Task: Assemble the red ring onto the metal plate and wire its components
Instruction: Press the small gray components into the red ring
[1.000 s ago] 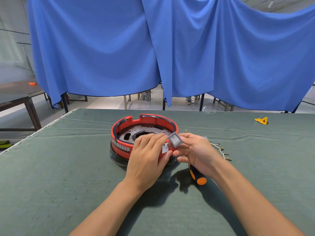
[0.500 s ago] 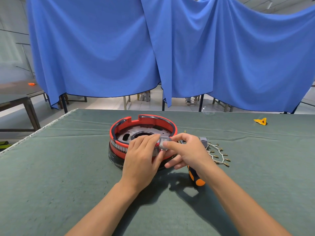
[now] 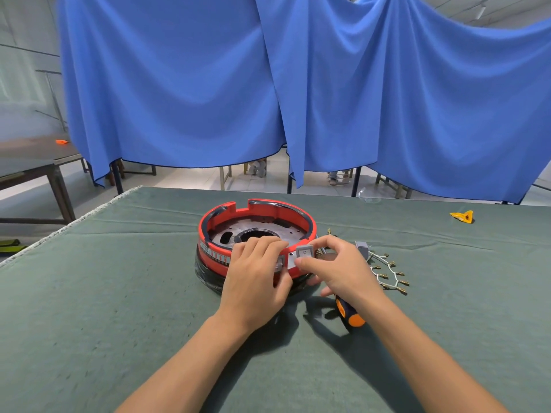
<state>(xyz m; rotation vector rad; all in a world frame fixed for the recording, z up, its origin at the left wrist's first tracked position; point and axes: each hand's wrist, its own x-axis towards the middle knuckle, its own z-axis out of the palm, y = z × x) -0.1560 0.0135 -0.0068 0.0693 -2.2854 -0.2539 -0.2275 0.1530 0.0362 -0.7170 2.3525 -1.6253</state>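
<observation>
The red ring [image 3: 222, 216] sits on the round metal plate [image 3: 262, 229], stacked on a black base in the middle of the green table. My left hand [image 3: 256, 272] rests over the ring's near rim, fingers curved on its top edge. My right hand [image 3: 337, 266] pinches a small grey rocker switch [image 3: 304, 252] between thumb and forefinger, and the switch sits against the ring's near outer wall. A second grey switch [image 3: 361, 247] and a bundle of white wires with brass terminals [image 3: 387, 271] lie just right of my right hand.
A screwdriver with a black and orange handle [image 3: 350, 314] lies under my right wrist. A yellow plastic piece [image 3: 462, 217] lies far right on the table [image 3: 119, 293]. Blue curtains [image 3: 268, 84] hang behind the far table edge.
My right hand brought the grey switch down from above the rim and set it against the ring's near wall. My left hand stayed on the rim.
</observation>
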